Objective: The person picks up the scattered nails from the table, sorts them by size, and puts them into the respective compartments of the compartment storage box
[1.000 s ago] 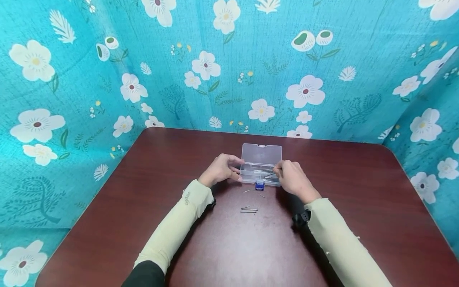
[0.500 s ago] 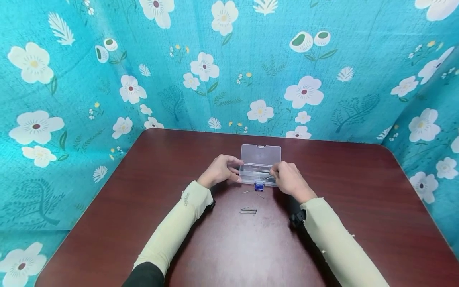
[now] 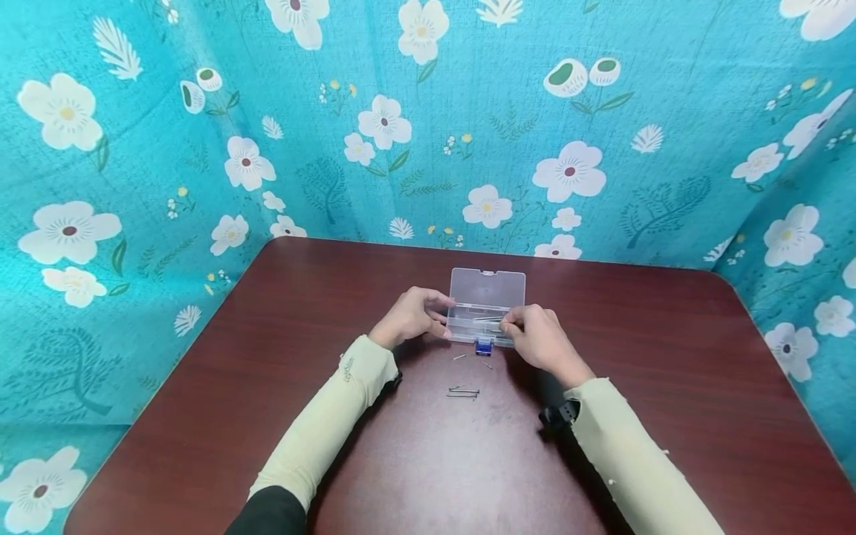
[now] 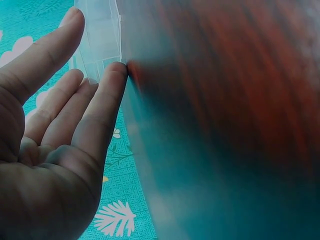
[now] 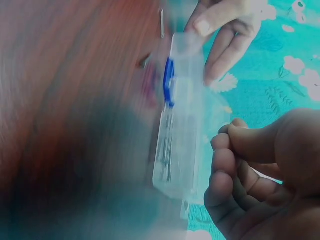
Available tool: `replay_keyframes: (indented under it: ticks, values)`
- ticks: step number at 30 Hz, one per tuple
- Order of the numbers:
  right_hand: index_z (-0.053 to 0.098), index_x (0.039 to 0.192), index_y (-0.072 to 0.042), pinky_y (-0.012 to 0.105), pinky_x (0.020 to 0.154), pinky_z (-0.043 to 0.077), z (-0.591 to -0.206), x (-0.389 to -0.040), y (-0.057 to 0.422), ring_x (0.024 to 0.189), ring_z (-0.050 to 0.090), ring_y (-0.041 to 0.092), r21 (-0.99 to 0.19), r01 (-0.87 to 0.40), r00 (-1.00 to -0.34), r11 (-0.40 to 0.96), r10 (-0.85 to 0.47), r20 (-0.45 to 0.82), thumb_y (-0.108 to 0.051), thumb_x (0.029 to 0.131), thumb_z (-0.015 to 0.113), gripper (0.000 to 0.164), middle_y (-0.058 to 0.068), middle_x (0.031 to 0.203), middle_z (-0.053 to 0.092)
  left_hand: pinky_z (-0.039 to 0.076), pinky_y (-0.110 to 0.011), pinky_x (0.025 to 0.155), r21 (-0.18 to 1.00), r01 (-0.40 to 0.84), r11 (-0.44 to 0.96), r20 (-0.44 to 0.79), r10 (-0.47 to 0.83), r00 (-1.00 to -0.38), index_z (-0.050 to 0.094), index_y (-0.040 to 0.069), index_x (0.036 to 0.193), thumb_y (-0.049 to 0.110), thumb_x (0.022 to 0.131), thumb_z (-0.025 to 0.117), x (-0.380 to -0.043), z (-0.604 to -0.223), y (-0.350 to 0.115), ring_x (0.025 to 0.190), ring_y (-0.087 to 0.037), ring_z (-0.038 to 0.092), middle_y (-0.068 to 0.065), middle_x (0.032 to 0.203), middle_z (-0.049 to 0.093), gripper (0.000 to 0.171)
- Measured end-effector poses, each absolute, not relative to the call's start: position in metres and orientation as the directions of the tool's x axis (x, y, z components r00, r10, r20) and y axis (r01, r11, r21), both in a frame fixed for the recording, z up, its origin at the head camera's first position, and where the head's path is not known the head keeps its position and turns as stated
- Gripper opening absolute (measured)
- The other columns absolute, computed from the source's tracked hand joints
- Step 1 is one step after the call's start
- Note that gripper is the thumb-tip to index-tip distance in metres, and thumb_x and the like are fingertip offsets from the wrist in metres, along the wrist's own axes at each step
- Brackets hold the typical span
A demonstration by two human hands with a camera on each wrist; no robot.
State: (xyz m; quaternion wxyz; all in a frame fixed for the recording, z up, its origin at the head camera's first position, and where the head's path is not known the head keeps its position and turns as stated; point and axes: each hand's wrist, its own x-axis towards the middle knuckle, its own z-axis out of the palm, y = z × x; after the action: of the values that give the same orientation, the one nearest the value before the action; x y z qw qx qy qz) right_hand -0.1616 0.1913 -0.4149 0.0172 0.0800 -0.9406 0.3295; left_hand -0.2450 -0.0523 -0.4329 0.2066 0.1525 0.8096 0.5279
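A clear plastic box with a blue latch stands with its lid raised. Several nails lie in its front compartment in the right wrist view. My left hand touches the box's left end, thumb toward the front corner and index finger toward the back, fingers mostly straight. My right hand is over the right part of the box. In the right wrist view its thumb and index fingertips meet and the other fingers curl, with nothing visible between them.
Several nails lie on the dark red table in front of the box, with two small metal pieces nearer the latch. A turquoise floral cloth hangs behind the table's far edge.
My right hand has moved a little left along the box. Metal pieces seen by its fingertips earlier no longer stick out there. The left hand stays at the box's left end.
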Motion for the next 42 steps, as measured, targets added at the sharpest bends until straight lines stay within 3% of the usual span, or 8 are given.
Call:
replay_keyframes:
  ticks: [11,26,42]
  values:
    - [0.077,0.087,-0.01,0.035,0.064,0.045,-0.416,-0.148,0.183,0.066,0.053,0.016,-0.659,-0.17,-0.983,0.732,-0.175,0.059,-0.008,0.094,0.069,0.011,0.0,0.075,0.068,0.058,-0.032,0.077,0.915,0.039,0.402,-0.167,0.464,-0.87,0.069,0.001,0.125,-0.012,0.068,0.087,-0.247,-0.434,-0.052,0.097,-0.022,0.072,-0.01,0.13,0.066,0.061]
    - [0.077,0.087,-0.011,0.031,0.065,0.05,-0.42,-0.128,0.165,0.068,0.059,0.007,-0.675,-0.238,-0.952,0.698,-0.305,0.02,-0.009,0.092,0.072,0.008,-0.011,0.076,0.068,0.058,-0.033,0.076,0.917,0.034,0.398,-0.168,0.461,-0.871,0.069,0.002,0.124,-0.011,0.068,0.088,-0.246,-0.434,-0.052,0.097,-0.023,0.073,-0.012,0.13,0.066,0.06]
    - [0.076,0.081,-0.015,0.029,0.064,0.05,-0.429,-0.117,0.155,0.069,0.059,0.003,-0.644,-0.301,-0.928,0.703,-0.371,0.028,-0.007,0.087,0.076,0.01,-0.013,0.071,0.066,0.058,-0.033,0.078,0.923,0.017,0.385,-0.177,0.465,-0.868,0.07,0.001,0.124,-0.012,0.068,0.087,-0.247,-0.433,-0.052,0.097,-0.023,0.072,-0.011,0.13,0.066,0.06]
